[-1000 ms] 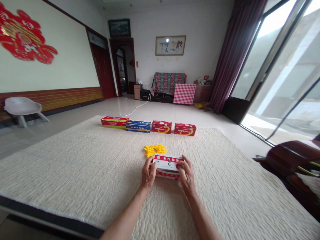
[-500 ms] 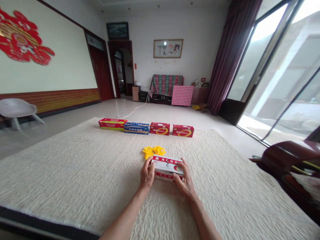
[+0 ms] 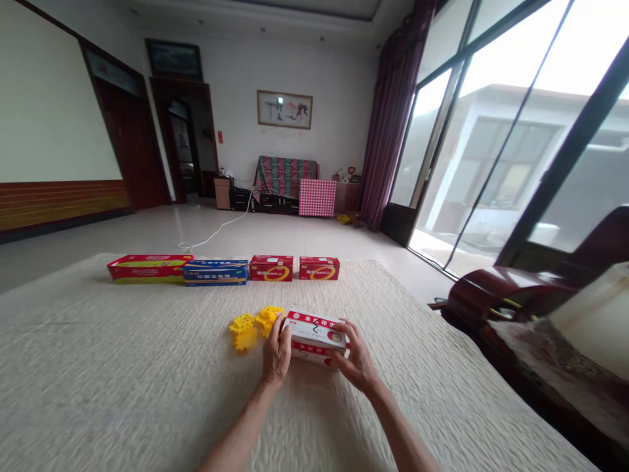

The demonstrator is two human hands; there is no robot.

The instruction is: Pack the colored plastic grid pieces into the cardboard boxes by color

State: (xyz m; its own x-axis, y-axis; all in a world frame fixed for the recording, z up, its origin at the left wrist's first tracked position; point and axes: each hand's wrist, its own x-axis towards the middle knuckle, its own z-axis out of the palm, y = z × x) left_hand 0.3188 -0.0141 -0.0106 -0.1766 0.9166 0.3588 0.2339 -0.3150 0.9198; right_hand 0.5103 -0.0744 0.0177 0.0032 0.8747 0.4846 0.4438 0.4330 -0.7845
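A white and red cardboard box [image 3: 314,332] with printed characters and a black handwritten mark lies between my hands, low over the quilted cover or on it; I cannot tell which. My left hand [image 3: 276,355] closes on its left end, thumb at the near edge. At the right end my right hand [image 3: 356,359] grips it, fingers on the far top edge and thumb on the near side. Just left of the box, close to my left fingers, lie yellow lacy-looking pieces [image 3: 244,333], partly hidden by that hand.
On the far part of the cream quilted cover [image 3: 162,367] stands a row: a long red and green box [image 3: 150,269], a blue box [image 3: 215,273] and two red boxes [image 3: 270,269]. A dark wooden armrest [image 3: 484,298] stands at the right.
The view has turned to the right. The box in my hands has shifted right of the yellow pieces, which now show more fully. Both hands keep their hold.
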